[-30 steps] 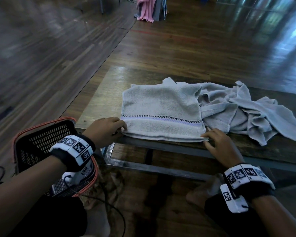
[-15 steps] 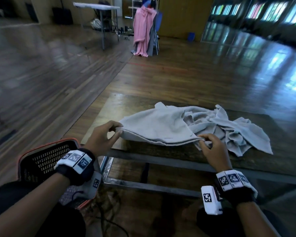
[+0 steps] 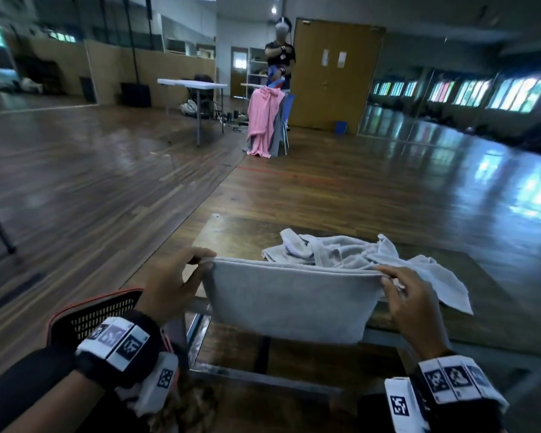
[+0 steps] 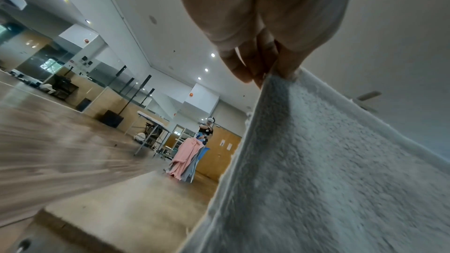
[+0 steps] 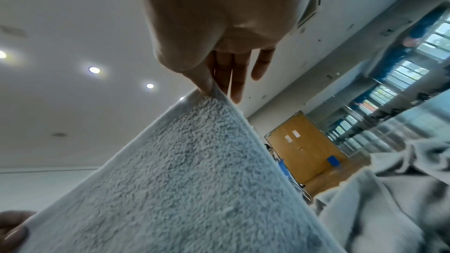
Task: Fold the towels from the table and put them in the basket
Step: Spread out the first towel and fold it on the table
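Observation:
A folded grey towel hangs in the air above the near edge of the wooden table, stretched between my two hands. My left hand pinches its upper left corner, and the left wrist view shows the thumb and fingers closed on the towel. My right hand pinches the upper right corner; its thumb clamps the towel edge. Behind it a crumpled grey towel pile lies on the table. The black mesh basket with an orange rim stands at lower left.
A person stands far back by a chair draped with pink cloth. A white folding table and wooden double doors are behind. Open wooden floor lies to the left and right.
Both hands have lifted the towel off the table by its near corners, so it now hangs upright. My head has tilted up, bringing the room into view.

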`<action>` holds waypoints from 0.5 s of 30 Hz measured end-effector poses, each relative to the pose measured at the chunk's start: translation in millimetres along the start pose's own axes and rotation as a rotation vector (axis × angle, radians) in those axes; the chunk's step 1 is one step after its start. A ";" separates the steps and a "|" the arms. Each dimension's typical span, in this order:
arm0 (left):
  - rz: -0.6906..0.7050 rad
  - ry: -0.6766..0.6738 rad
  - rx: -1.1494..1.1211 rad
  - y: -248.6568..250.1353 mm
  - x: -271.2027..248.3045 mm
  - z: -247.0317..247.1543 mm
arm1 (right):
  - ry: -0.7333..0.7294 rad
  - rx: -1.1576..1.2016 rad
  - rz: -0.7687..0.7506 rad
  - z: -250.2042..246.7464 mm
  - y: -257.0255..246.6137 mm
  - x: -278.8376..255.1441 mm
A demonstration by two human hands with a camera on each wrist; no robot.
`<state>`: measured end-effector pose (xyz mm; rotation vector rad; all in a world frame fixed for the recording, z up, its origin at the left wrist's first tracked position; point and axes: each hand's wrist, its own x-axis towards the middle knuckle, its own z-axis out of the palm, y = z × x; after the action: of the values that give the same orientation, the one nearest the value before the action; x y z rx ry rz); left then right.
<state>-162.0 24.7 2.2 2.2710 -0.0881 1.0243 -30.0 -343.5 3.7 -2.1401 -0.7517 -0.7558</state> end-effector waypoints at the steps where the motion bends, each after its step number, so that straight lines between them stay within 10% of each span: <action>1: 0.000 -0.002 0.008 1.5 7.6 -7.0 | 0.001 -0.008 -0.028 -4.9 -2.7 7.5; 10: -0.094 -0.197 0.072 -9.4 81.3 -15.8 | -0.044 -0.138 -0.095 9.6 26.4 86.3; 15: -0.131 -0.002 0.037 -35.1 109.7 6.9 | 0.016 -0.126 -0.109 34.6 35.2 114.2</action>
<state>-70.7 69.5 56.5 2.2789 0.0782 0.9622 79.1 -305.1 49.5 -2.2169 -0.8379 -0.8980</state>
